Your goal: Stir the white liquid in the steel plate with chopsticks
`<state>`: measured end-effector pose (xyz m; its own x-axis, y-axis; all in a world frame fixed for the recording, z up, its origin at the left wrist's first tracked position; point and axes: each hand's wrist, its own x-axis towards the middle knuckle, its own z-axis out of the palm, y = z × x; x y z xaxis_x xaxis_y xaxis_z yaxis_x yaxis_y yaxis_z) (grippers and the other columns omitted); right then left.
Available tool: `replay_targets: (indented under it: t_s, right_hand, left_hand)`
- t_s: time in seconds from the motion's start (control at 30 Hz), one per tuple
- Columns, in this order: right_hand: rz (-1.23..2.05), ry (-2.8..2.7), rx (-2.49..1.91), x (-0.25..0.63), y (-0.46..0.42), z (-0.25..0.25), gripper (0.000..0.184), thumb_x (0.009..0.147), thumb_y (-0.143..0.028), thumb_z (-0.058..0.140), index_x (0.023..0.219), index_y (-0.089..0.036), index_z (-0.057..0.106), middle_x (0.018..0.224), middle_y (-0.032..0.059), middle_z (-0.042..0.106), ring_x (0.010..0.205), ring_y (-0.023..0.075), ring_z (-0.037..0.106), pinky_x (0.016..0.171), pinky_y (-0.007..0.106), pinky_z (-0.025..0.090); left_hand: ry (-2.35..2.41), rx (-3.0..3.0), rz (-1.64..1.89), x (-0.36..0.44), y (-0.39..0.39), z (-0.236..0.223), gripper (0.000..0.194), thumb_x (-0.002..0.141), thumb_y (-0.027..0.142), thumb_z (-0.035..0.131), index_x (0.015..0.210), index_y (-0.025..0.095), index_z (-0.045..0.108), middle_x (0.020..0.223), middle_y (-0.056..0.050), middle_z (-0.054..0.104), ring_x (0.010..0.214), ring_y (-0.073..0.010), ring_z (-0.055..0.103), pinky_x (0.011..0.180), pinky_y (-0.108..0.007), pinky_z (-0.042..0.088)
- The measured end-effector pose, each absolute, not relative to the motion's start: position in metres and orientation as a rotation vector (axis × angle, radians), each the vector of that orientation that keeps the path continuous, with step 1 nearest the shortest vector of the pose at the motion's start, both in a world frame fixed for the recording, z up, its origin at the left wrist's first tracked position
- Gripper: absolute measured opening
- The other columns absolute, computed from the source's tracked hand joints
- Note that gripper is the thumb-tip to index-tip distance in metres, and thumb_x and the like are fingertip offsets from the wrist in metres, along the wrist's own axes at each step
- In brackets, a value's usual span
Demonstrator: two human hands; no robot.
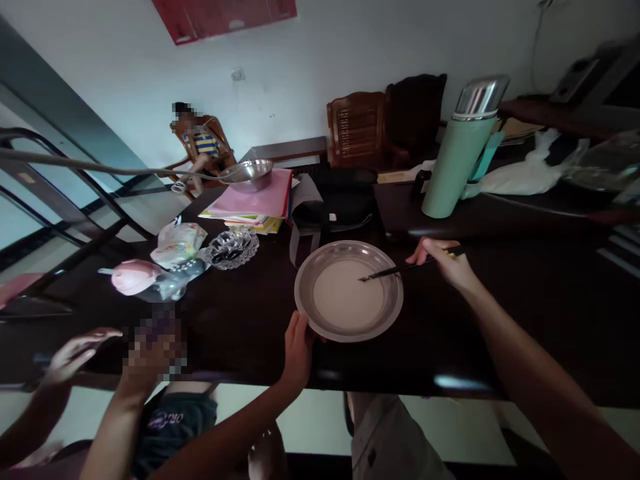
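Note:
A round metal plate [387,319] holding pale liquid sits near the front edge of a dark table [525,313]. My left hand [299,350] grips the plate's near left rim. My right hand [445,261] is closed round dark chopsticks [400,270], whose tips rest in the pale liquid [345,297] near the plate's middle.
A mint green thermos [455,157] stands behind the plate at the right, and a black bag [337,200] lies straight behind it. At the left are a glass dish [233,248], a pink lidded thing [134,275], books with a metal bowl [247,175], and another person's hands [75,357].

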<state>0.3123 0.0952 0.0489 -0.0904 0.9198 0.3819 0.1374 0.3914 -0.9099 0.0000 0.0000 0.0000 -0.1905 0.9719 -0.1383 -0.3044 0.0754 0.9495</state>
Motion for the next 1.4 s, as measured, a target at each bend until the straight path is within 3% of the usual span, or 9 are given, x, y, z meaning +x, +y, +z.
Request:
replay_targets:
  t_s: [0.07, 0.23, 0.4, 0.6, 0.8, 0.97, 1.17, 1.27, 1.4]
  right_hand:
    - [0.926, -1.551, -0.948, 0.311, 0.094, 0.049, 0.051, 0.092, -0.058, 0.057, 0.056, -0.023, 0.069, 0.064, 0.0052, 0.071, 0.066, 0.0213, 0.066, 0.071, 0.036, 0.05]
    - [0.877, -1.811, -0.948, 0.302, 0.091, 0.049, 0.038, 0.088, -0.055, 0.064, 0.068, -0.026, 0.076, 0.081, 0.0057, 0.078, 0.079, 0.0232, 0.065, 0.076, 0.037, 0.049]
    - [0.891, -1.529, -0.937, 0.312, 0.094, 0.045, 0.051, 0.093, -0.056, 0.055, 0.056, -0.025, 0.069, 0.065, 0.0053, 0.072, 0.067, 0.0217, 0.064, 0.071, 0.038, 0.049]
    - [0.879, -1.796, -0.976, 0.3, 0.089, 0.05, 0.04, 0.087, -0.058, 0.064, 0.065, -0.027, 0.075, 0.078, 0.0056, 0.077, 0.077, 0.0239, 0.065, 0.075, 0.039, 0.05]
    - [0.915, -1.55, -0.948, 0.304, 0.089, 0.048, 0.054, 0.091, -0.061, 0.056, 0.054, -0.024, 0.068, 0.064, 0.006, 0.071, 0.066, 0.0225, 0.065, 0.073, 0.04, 0.05]
    - [0.896, -1.793, -0.955, 0.297, 0.087, 0.05, 0.041, 0.087, -0.059, 0.063, 0.066, -0.026, 0.075, 0.078, 0.0056, 0.076, 0.079, 0.0237, 0.064, 0.076, 0.039, 0.049]
    - [0.922, -1.513, -0.906, 0.303, 0.091, 0.046, 0.055, 0.09, -0.062, 0.055, 0.052, -0.024, 0.067, 0.062, 0.0058, 0.07, 0.063, 0.0216, 0.062, 0.071, 0.039, 0.05]
    - [1.014, -1.696, -0.892, 0.298, 0.089, 0.046, 0.046, 0.09, -0.058, 0.058, 0.062, -0.025, 0.073, 0.074, 0.006, 0.074, 0.075, 0.0231, 0.065, 0.075, 0.039, 0.051]
    - [0.809, -1.692, -0.964, 0.298, 0.091, 0.046, 0.041, 0.088, -0.058, 0.063, 0.065, -0.026, 0.074, 0.075, 0.0051, 0.076, 0.079, 0.0235, 0.064, 0.079, 0.039, 0.048]
  left_hand:
    - [1.175, 0.792, 1.413, 0.0, 0.0, -0.001, 0.039, 0.078, 0.05, 0.072, 0.065, 0.02, 0.05, 0.063, 0.005, 0.045, 0.055, -0.0099, 0.046, 0.052, -0.023, 0.042]
    - [1.192, 0.791, 1.407, 0.002, 0.001, 0.0, 0.037, 0.079, 0.049, 0.07, 0.066, 0.02, 0.052, 0.065, 0.005, 0.046, 0.055, -0.0098, 0.046, 0.052, -0.023, 0.041]
    - [1.264, 0.829, 1.376, 0.005, -0.001, 0.008, 0.036, 0.078, 0.049, 0.069, 0.064, 0.021, 0.051, 0.062, 0.003, 0.048, 0.054, -0.0115, 0.046, 0.052, -0.025, 0.04]
    - [1.311, 0.881, 1.38, 0.006, -0.003, 0.013, 0.037, 0.079, 0.052, 0.066, 0.063, 0.022, 0.052, 0.061, 0.002, 0.049, 0.055, -0.0136, 0.045, 0.053, -0.027, 0.039]
    - [1.302, 0.906, 1.397, 0.008, -0.002, 0.012, 0.034, 0.081, 0.046, 0.065, 0.061, 0.022, 0.051, 0.057, 0.001, 0.048, 0.055, -0.0137, 0.043, 0.052, -0.026, 0.036]
    - [1.335, 0.904, 1.421, 0.01, -0.003, 0.018, 0.035, 0.081, 0.044, 0.067, 0.059, 0.021, 0.052, 0.058, 0.001, 0.048, 0.056, -0.0137, 0.041, 0.054, -0.026, 0.035]
    - [1.345, 0.892, 1.41, 0.011, -0.004, 0.016, 0.039, 0.083, 0.048, 0.067, 0.058, 0.022, 0.051, 0.058, 0.001, 0.048, 0.055, -0.014, 0.043, 0.056, -0.027, 0.036]
    - [1.291, 0.884, 1.425, 0.009, -0.002, 0.008, 0.038, 0.083, 0.048, 0.067, 0.06, 0.022, 0.05, 0.057, 0.002, 0.047, 0.054, -0.0132, 0.043, 0.054, -0.027, 0.036]
    - [1.25, 0.872, 1.436, 0.007, -0.001, 0.003, 0.039, 0.084, 0.047, 0.066, 0.06, 0.021, 0.049, 0.056, 0.003, 0.047, 0.054, -0.0122, 0.044, 0.053, -0.025, 0.036]
